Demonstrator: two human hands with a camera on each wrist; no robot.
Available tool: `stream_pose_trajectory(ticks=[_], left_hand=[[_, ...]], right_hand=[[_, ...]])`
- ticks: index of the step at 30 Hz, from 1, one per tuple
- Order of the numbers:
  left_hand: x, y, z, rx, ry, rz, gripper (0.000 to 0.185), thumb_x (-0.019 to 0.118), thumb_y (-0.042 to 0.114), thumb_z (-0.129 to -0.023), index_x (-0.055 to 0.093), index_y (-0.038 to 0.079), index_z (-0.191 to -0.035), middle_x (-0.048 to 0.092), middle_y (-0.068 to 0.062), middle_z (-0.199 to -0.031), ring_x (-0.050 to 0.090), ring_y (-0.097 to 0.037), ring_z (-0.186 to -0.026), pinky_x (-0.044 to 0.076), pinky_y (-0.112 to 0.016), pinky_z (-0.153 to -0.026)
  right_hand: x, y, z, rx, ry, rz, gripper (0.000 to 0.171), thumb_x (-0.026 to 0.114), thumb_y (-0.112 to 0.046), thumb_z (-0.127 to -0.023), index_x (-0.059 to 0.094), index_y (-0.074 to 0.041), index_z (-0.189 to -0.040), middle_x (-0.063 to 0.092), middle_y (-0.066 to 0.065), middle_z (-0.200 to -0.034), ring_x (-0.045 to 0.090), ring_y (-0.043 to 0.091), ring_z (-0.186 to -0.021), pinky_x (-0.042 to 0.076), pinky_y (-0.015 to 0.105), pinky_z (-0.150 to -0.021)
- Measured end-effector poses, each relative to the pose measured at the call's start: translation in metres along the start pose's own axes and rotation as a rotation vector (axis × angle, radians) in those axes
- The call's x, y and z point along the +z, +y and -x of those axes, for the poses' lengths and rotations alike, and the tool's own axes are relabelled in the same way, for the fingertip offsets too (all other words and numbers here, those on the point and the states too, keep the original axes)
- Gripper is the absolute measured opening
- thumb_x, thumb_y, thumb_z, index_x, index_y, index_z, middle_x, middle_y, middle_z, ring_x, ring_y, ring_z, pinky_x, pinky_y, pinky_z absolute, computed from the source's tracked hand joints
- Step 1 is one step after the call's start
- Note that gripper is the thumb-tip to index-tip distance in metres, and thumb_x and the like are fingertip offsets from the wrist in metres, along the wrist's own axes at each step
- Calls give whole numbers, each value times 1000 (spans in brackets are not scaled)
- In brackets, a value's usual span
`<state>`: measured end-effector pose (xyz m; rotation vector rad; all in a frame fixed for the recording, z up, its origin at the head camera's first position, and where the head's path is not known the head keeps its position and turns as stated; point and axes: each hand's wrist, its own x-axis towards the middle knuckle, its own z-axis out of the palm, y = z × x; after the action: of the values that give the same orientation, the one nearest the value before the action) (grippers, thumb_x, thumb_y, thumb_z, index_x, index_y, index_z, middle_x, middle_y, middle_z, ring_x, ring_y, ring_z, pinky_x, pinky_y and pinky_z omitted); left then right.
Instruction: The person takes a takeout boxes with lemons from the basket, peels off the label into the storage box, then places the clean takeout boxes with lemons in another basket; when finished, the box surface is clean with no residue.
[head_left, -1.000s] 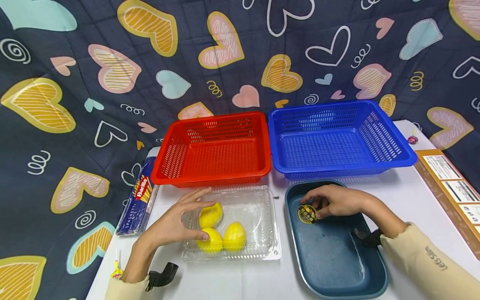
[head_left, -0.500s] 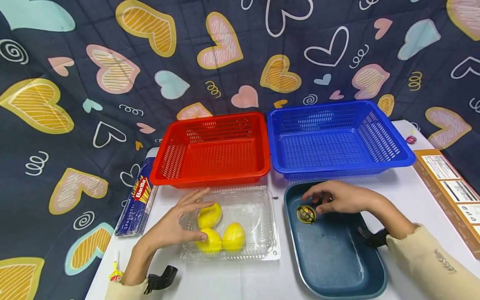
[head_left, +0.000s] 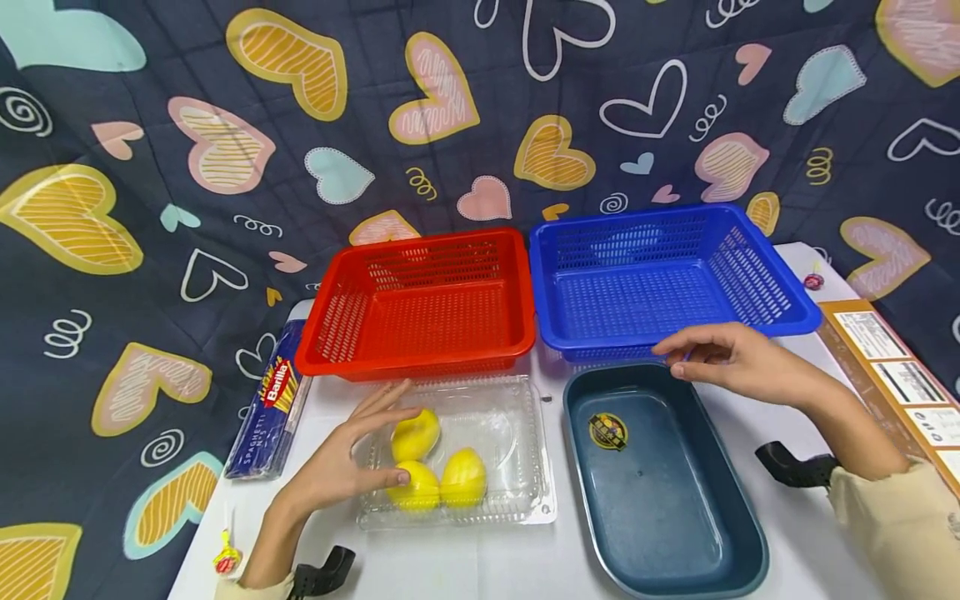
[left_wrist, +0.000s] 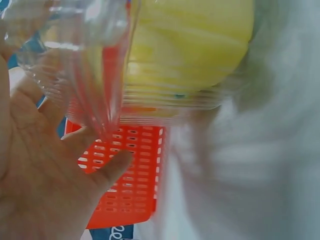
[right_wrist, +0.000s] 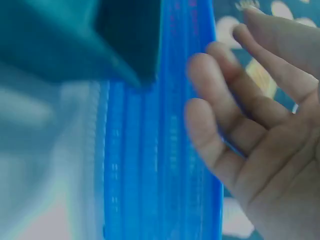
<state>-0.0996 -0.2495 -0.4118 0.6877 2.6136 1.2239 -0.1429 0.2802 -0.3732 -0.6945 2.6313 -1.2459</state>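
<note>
My left hand [head_left: 378, 437] lies with straight fingers against the left side of a clear plastic clamshell box [head_left: 513, 433]. The box holds three yellow lemons [head_left: 462, 477]. In the left wrist view my palm [left_wrist: 45, 170] touches the clear box [left_wrist: 75, 60], with a lemon [left_wrist: 190, 45] behind its wall. My right hand [head_left: 671, 360] hovers with relaxed fingers and holds nothing. It is above the far edge of a dark blue tray [head_left: 675, 533], just in front of the blue basket [head_left: 660, 292]. A round sticker [head_left: 607, 431] lies in the tray. The right wrist view shows the fingers [right_wrist: 220, 125] beside the blue basket's wall [right_wrist: 150, 165].
A red basket [head_left: 420, 317] stands left of the blue one, behind the clamshell. A Barilla spaghetti packet [head_left: 270, 412] lies at the table's left edge. A cardboard box [head_left: 892, 367] lines the right edge. A small sweet [head_left: 813, 282] sits at the far right, another [head_left: 225, 560] by my left wrist.
My right hand has lifted off the sticker in the tray and moved back and to the right, toward the blue basket's front rim. The left hand has stayed on the clamshell.
</note>
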Motion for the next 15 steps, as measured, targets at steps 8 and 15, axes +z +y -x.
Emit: stream_pose_trajectory(ticks=[8,15], left_hand=[[6,-5,9,78,92,18,65,87,17,-78,63,18,-139,35,-1,-166,19,-25,-158,16,-81,-113],[12,-7,12,110,123,35,57,82,14,-84,63,14,-138,34,-4,-167,18,-25,-159,15,-81,-114]], right_hand=[[-23,15,13,126,412,76,22,72,-17,-95,75,-12,-117,70,-26,-97,62,-4,-84,47,11,-71],[-34,43,17,94,655,114,24,74,-16,-94,75,-4,-115,62,-37,-99,55,-10,-89,39,5,-74]])
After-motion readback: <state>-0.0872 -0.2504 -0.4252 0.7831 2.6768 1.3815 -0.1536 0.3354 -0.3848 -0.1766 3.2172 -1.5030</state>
